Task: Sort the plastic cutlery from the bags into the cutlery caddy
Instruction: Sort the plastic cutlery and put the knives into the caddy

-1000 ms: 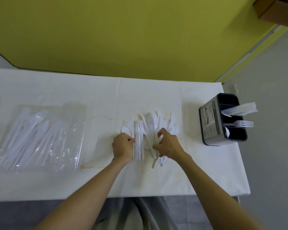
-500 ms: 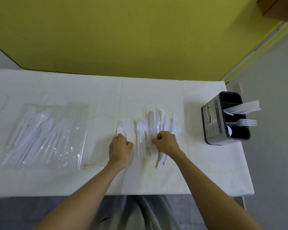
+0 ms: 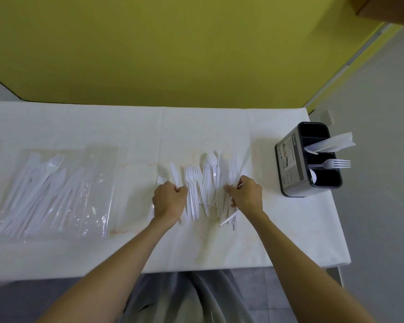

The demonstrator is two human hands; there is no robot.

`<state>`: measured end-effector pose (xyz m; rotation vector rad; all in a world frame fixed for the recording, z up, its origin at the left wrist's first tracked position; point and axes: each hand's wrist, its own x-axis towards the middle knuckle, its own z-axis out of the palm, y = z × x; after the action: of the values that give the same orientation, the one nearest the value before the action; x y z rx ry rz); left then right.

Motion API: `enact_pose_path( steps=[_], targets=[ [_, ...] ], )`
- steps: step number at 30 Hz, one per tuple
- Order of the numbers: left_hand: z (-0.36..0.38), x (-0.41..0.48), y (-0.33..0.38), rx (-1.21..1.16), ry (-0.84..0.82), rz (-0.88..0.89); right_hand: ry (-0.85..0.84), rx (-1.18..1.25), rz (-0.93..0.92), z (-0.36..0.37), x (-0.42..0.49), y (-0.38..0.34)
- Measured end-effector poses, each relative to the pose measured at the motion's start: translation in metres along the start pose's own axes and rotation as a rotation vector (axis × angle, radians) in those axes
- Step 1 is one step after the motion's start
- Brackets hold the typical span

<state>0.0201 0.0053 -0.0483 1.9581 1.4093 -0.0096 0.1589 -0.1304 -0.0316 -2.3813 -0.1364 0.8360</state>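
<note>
A loose pile of white plastic cutlery point(image 3: 204, 183) lies on the white table point(image 3: 196, 243), with forks, knives and a spoon mixed side by side. My left hand point(image 3: 169, 201) grips a knife and fork at the pile's left edge. My right hand point(image 3: 246, 194) closes on several pieces at the pile's right edge. A clear plastic bag point(image 3: 56, 190) full of more white cutlery lies flat at the left. The dark cutlery caddy point(image 3: 292, 166) stands at the table's right end, holding a fork, a spoon and white napkins.
A yellow wall point(image 3: 173, 54) runs behind the table. The table's right edge is just past the caddy, with grey floor point(image 3: 383, 206) beyond. A cardboard box corner point(image 3: 392, 8) shows at the top right.
My right hand moved from the pile's middle to its right edge. The cutlery now lies spread wider between my hands. My left hand stayed at the left edge.
</note>
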Motion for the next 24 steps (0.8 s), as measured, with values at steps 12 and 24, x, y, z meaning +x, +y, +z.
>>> enact_pose_path(
  steps=[12,24],
  targets=[
    [0.037,-0.009,0.052,-0.222,-0.277,0.017,-0.026,0.031,0.035,-0.005,0.009,0.008],
    [0.064,-0.007,0.08,-0.037,-0.214,0.09,-0.146,0.147,0.013,-0.037,0.011,0.038]
  ],
)
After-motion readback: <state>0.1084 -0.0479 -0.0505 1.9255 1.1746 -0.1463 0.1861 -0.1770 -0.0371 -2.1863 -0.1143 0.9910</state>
